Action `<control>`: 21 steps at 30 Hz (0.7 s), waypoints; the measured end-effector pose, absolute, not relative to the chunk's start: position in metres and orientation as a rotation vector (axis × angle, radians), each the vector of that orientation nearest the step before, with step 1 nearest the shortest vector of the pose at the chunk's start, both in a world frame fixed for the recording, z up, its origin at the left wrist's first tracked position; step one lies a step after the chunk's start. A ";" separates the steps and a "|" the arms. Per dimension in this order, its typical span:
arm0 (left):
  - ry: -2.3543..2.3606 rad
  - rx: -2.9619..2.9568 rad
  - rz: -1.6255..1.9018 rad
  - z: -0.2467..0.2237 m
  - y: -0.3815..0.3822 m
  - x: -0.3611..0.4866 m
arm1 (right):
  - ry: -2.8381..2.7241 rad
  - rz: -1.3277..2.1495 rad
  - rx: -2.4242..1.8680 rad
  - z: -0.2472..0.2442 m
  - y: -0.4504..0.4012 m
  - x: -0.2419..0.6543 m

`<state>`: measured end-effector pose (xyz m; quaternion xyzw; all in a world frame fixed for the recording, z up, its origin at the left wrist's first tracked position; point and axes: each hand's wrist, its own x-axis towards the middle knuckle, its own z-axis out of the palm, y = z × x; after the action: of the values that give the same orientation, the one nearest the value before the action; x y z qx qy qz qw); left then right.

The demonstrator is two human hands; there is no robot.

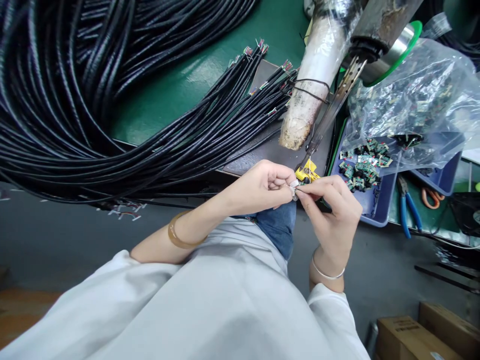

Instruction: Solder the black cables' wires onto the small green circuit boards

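Observation:
My left hand [264, 186], with a brown bangle at the wrist, is closed in a pinch. My right hand [333, 200], wearing a silver bangle, pinches from the other side, and the fingertips of both almost meet. Between them shows a thin wire [289, 187]; its ends are hidden by the fingers. White patches cover the left fingertips. Just beyond stands a yellow holder [308, 171] with a small dark part in front of it. A soldering iron [332, 112] points down at this holder from above.
Bundled black cables [180, 145] with stripped coloured ends spread over the green table [150, 112]. A blue tray [382, 202] carries small circuit boards [362, 167], partly under a plastic bag [420, 100]. To the right are blue-handled pliers [408, 207] and orange-handled scissors [431, 198]. A plastic-wrapped tube [311, 90] hangs overhead.

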<state>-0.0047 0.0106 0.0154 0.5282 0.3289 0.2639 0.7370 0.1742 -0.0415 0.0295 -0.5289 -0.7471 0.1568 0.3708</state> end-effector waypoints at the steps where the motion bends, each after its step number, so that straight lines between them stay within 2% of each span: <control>1: 0.720 1.176 0.588 0.015 0.010 -0.005 | -1.954 0.443 -1.363 0.029 -0.041 0.175; 6: 0.731 1.211 0.641 0.011 0.005 -0.003 | -2.026 0.517 -1.420 0.024 -0.045 0.174; 12: 0.777 1.193 0.709 0.011 0.004 -0.005 | -1.480 0.391 -1.484 0.018 -0.053 0.170; 16: 0.786 1.185 0.703 0.011 0.006 -0.005 | -1.585 0.466 -1.411 0.017 -0.049 0.165; 21: 0.838 1.175 0.726 0.010 0.009 -0.003 | -1.744 0.284 -1.338 0.013 -0.044 0.163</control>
<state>-0.0029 0.0093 0.0097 0.5256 0.3748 0.3249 0.6912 0.1631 -0.0437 0.0135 -0.5401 -0.7043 0.1146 0.4462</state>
